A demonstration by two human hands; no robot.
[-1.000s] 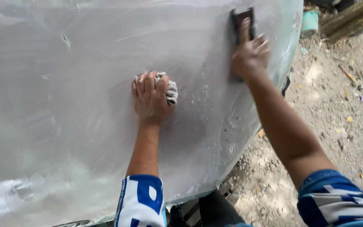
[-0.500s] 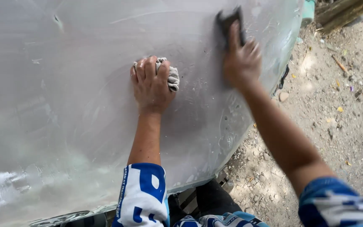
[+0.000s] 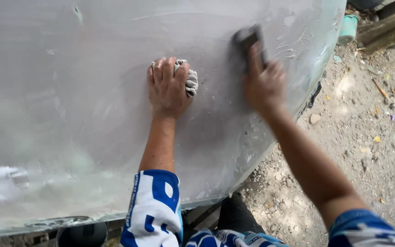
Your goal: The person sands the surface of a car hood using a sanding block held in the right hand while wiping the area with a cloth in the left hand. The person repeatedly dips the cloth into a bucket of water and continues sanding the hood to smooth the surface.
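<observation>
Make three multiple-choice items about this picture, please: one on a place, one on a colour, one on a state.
1. Where does the rag lie?
A. under the left hand
B. on the ground
C. on the sleeve

2. What colour is the sanding block?
A. red
B. dark grey
C. yellow

3. How is the right hand?
A. hanging free
B. pressing the block on the panel
C. resting on gravel

Answers: 1 A, the rag peeks from beneath the left hand; 2 B, it shows dark; 3 B, the fingers lie on the block against the grey panel.

Daylight, soft; dappled sun on your gravel ground [image 3: 366, 137]. Your right hand [image 3: 264, 84] motion-blurred; left hand [image 3: 168, 87] sharp.
</observation>
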